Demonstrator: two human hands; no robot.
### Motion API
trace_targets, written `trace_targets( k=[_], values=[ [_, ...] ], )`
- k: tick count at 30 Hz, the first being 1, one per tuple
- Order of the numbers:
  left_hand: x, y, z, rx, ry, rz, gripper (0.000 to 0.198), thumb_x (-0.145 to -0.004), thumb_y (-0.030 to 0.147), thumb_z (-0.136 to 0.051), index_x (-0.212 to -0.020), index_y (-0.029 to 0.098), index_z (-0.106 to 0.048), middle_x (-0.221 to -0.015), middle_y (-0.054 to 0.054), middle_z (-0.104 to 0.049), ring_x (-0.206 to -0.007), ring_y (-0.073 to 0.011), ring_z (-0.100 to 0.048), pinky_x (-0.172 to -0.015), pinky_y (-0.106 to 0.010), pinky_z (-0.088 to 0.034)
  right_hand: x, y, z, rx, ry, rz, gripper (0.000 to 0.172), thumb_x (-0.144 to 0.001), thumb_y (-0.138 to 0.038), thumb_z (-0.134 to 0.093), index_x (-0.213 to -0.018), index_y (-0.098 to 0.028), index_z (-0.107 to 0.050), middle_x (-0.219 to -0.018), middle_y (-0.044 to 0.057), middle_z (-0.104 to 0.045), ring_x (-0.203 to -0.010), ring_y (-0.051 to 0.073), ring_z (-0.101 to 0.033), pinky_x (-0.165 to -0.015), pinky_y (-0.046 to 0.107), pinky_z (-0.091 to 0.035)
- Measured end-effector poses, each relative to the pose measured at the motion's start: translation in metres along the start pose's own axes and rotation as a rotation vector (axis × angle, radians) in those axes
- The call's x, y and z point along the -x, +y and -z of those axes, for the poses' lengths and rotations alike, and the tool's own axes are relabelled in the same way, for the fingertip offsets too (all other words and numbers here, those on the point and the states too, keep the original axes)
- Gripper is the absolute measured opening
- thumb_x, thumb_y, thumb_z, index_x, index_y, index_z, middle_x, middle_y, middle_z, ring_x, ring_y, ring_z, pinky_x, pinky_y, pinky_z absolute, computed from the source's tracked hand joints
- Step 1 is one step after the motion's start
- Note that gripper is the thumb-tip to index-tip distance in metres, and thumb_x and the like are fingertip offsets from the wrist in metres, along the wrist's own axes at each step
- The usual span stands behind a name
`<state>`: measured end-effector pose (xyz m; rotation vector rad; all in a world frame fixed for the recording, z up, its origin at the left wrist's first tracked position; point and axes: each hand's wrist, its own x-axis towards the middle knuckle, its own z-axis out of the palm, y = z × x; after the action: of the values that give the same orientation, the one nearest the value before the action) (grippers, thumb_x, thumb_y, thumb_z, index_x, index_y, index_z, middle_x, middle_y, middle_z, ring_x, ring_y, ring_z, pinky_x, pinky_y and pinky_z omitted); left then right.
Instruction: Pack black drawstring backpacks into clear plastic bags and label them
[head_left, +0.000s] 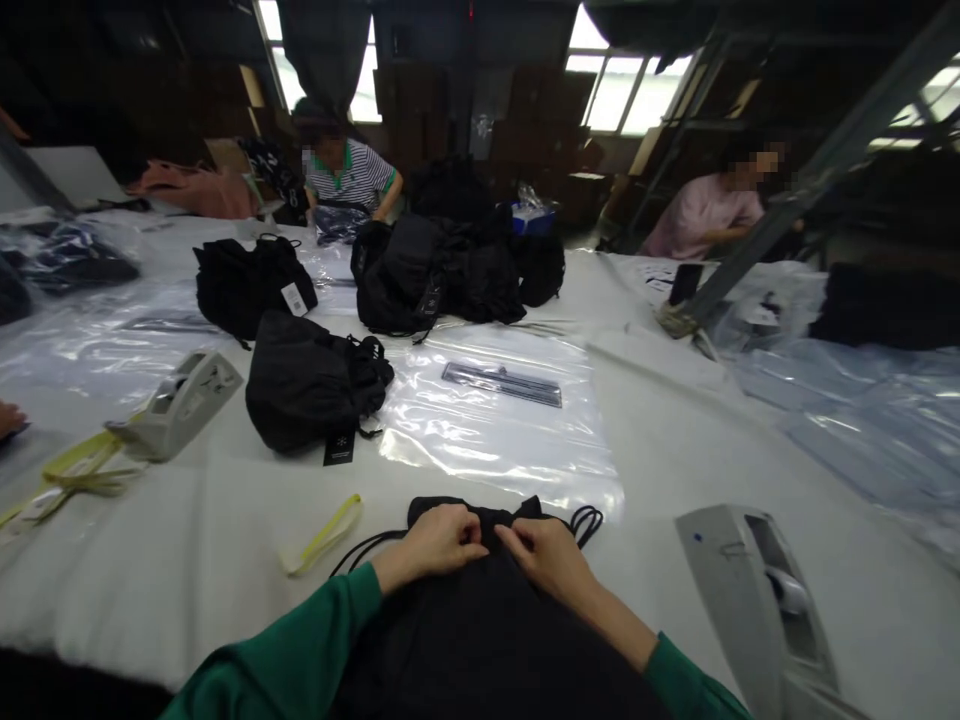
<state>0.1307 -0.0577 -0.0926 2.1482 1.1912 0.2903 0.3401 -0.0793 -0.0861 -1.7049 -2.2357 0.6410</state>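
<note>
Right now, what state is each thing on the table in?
black bag: lying flat, top edge pinched, cords loose
left hand: grip shut on black bag
right hand: grip shut on black bag
clear sleeve: lying flat, empty
tagged bag: bunched up, tag hanging out
yellow strip: lying loose
left tape dispenser: untouched
right tape dispenser: untouched

The black fabric bag (480, 620) lies flat on the white table (225, 560) at its near edge, mouth pointing away (the top hem is bunched up). Its thin black drawstring cords (587, 520) loop out on both sides of the mouth.
</note>
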Motion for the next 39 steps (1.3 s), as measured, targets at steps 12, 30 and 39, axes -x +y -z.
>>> trace_targets(
  k=[12,30,39],
  values=[
    [-0.103,-0.081,0.060,-0.157,0.381,0.111,0.048,-0.075,0.034,-0.075,-0.119,0.020,-0.062,-0.121,-0.014,-0.056,-0.112,-0.0338,-0.052,-0.094,-0.047,-0.041,-0.096,0.078,0.029,-0.028,0.242,-0.137,0.018,-0.078,-0.027,-0.066,-0.093,-0.018,-0.072,-0.089,0.006,-0.067,-0.080,0.020,-0.064,-0.073,0.028,-0.047],
    [-0.130,-0.066,0.035,-0.264,0.274,-0.146,0.055,-0.073,0.038,-0.076,-0.124,0.028,-0.057,-0.120,-0.009,-0.060,-0.108,-0.0308,-0.056,-0.091,-0.042,-0.042,-0.146,0.104,0.028,0.155,0.215,-0.231,0.028,-0.097,-0.040,-0.054,-0.092,-0.015,-0.064,-0.091,0.003,-0.067,-0.084,0.017,-0.064,-0.082,0.038,-0.052],
    [-0.145,-0.070,0.050,-0.169,0.299,-0.173,0.031,-0.097,0.035,-0.042,-0.079,0.021,-0.063,-0.078,-0.002,-0.066,-0.077,-0.0178,-0.063,-0.071,-0.027,-0.044,-0.118,0.073,0.042,0.202,0.428,-0.011,0.049,-0.090,-0.048,-0.061,-0.126,-0.015,-0.056,-0.120,0.014,-0.062,-0.113,0.028,-0.054,-0.095,0.039,-0.039]
  ],
)
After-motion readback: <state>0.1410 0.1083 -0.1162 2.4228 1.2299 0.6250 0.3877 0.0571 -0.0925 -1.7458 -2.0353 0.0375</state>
